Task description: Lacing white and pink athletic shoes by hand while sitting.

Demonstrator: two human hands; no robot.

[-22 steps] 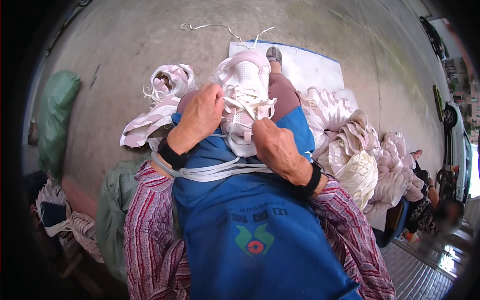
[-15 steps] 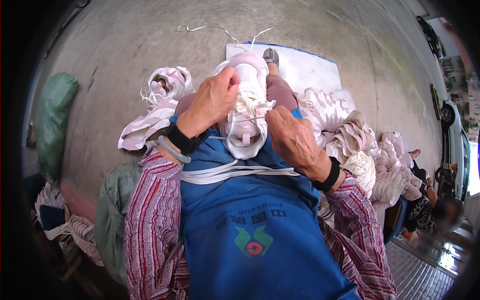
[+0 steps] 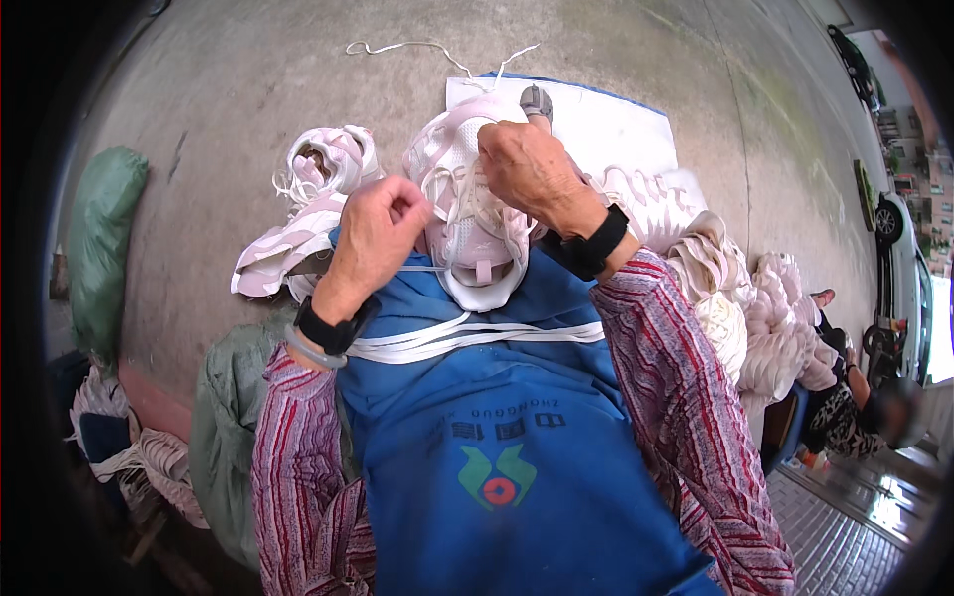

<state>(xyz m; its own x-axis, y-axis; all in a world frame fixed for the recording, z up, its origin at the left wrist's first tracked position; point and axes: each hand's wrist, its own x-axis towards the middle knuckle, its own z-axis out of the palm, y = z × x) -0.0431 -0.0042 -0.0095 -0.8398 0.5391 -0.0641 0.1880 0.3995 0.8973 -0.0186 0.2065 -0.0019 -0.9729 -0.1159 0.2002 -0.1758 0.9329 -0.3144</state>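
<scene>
A pale pink and white sneaker point(image 3: 484, 270) rests upright on my lap over a blue apron point(image 3: 477, 417), its heel toward me. A white shoelace point(image 3: 452, 211) runs loosely through and across its opening. My right hand point(image 3: 537, 174) is closed above the tongue, seemingly on the lace, though its fingertips are hidden. At the shoe's left side my left hand point(image 3: 378, 233) is closed in a pinch, and what it holds, if anything, does not show. A bundle of white laces point(image 3: 467, 340) lies across the apron, close to the heel.
Other pink and white shoes point(image 3: 328, 164) stand at my left. Stacked shoe uppers point(image 3: 646, 204) and a lace ball point(image 3: 720, 328) are at my right. Beyond the sneaker lie a white board point(image 3: 616, 129) and a loose lace point(image 3: 437, 45). A green sack point(image 3: 104, 253) stands far left.
My right hand has moved left and away from me, over the sneaker's tongue. My left hand has drawn back from the tongue to the shoe's left side.
</scene>
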